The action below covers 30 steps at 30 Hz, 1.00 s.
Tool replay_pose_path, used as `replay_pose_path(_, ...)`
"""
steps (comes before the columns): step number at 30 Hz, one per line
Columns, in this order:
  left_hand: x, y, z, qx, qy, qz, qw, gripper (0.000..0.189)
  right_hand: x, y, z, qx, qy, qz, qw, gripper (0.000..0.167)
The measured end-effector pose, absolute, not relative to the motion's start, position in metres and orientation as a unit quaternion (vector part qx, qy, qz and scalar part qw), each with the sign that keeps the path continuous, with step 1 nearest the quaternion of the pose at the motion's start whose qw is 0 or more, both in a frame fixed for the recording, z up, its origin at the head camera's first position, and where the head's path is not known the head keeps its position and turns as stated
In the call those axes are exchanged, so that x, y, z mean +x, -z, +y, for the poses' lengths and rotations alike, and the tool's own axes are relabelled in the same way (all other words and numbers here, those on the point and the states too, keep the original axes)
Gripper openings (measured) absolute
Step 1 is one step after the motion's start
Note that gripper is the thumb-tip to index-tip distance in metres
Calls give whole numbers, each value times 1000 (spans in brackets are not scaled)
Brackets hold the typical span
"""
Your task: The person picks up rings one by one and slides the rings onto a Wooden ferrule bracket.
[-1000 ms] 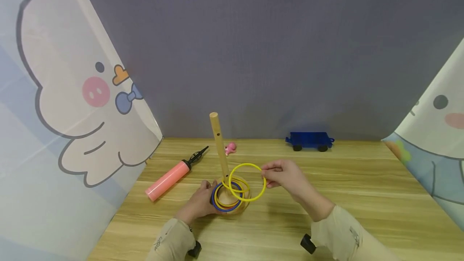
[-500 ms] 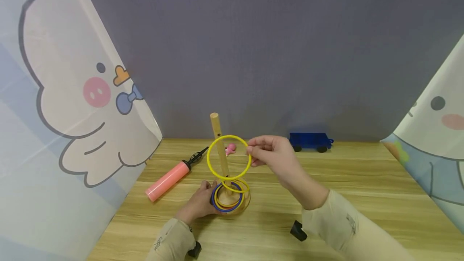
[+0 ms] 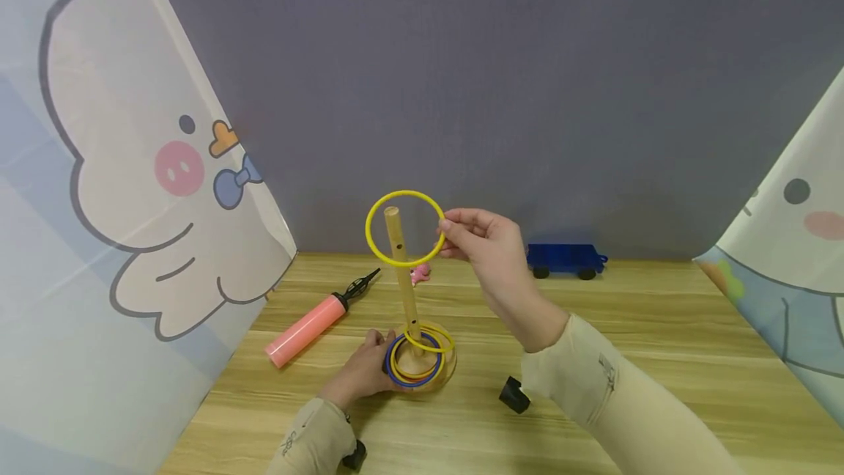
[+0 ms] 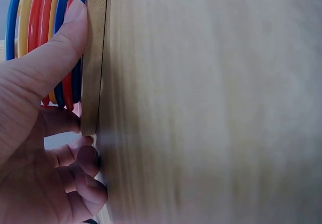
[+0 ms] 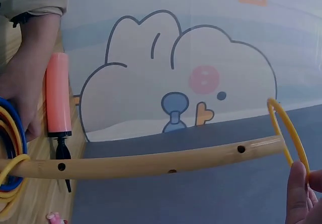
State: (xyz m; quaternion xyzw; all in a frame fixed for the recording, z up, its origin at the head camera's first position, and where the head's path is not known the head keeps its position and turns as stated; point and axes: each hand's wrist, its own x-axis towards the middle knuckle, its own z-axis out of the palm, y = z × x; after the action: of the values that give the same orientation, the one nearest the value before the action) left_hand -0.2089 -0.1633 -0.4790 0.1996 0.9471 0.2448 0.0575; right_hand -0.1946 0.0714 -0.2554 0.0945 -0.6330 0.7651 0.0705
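Observation:
My right hand (image 3: 491, 248) pinches a thin yellow ring (image 3: 405, 192) between thumb and fingers, up at the top of a wooden post (image 3: 404, 281). The ring overlaps the post's upper end in the head view; in the right wrist view it is right at the tip. Several blue, yellow and red rings (image 4: 34, 30) lie stacked around the post's foot, one yellow ring leaning on top. My left hand (image 3: 365, 369) grips the stand's round wooden base (image 4: 93, 73), thumb against the stacked rings and base edge, other fingers curled at its lower side.
A pink hand pump (image 3: 306, 328) with a black nozzle lies left of the stand. Behind the post is a small pink toy (image 3: 420, 273). A blue toy wagon (image 3: 563, 259) stands at the back right, by the grey curtain (image 3: 527, 94).
My right hand has raised the yellow ring from beside the stacked rings, up and leftward along the post to its top. The left hand has stayed at the base.

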Motion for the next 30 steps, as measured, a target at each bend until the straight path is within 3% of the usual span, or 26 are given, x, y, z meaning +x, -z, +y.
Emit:
replay_pose_path(8,-209,482,-163,199,-245,947,56,113,-205,280,71,53,-766,-640,30,22)
replay_pose_path(17,-212,482,-165,200,-240,948,57,113,-212,344,72,16,-747,-663,-34,18)
replay_pose_path(27,-210,481,-165,203,-252,944,56,80,-205,419,66,-13,-722,-688,-66,19)
replay_pose_path(30,-210,480,-164,202,-246,946,54,92,-203,432,64,-11,-723,-688,-69,20)
